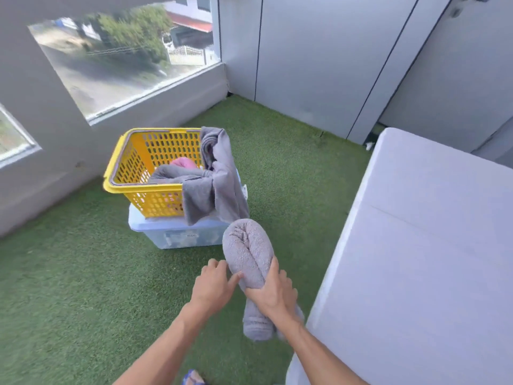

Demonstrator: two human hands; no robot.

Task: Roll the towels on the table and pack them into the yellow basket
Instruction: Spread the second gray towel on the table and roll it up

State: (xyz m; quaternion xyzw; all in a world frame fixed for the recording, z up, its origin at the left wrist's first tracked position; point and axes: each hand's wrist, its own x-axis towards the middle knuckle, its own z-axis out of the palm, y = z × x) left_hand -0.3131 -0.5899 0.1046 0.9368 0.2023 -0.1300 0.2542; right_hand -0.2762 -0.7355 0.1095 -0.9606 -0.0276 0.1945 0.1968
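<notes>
Because the grey roll (251, 262) is long, soft and held only near its middle, the biggest risk is that it loosens or unfurls on the way to the basket (144, 173). The right hand (273, 294) has its fingers curled round the roll's waist, with both ends hanging free in the air beside the table (416, 245). The left hand (213, 284) lies with fingers fairly straight, thumb tip just touching the roll, so it gives little support.

Next in weight is the basket itself: it sits on a plastic box (177, 232), not on the grass (69, 273), and a loose towel (219, 176) drapes over its near right corner and down the box. That drape narrows the opening, and a roll pushed in there could snag it or drag it out. The basket might also shift on the smooth lid, I judge, if pressed from one side.

A smaller worry: the pink cloth (184, 163) and another grey towel (177, 173) already fill part of the inside.

How much room is left below them is hidden. The fingers of the right hand are mostly behind the roll. The table's right side is cut off, so any remaining towels cannot be seen. The label on the box is too blurred to read.
</notes>
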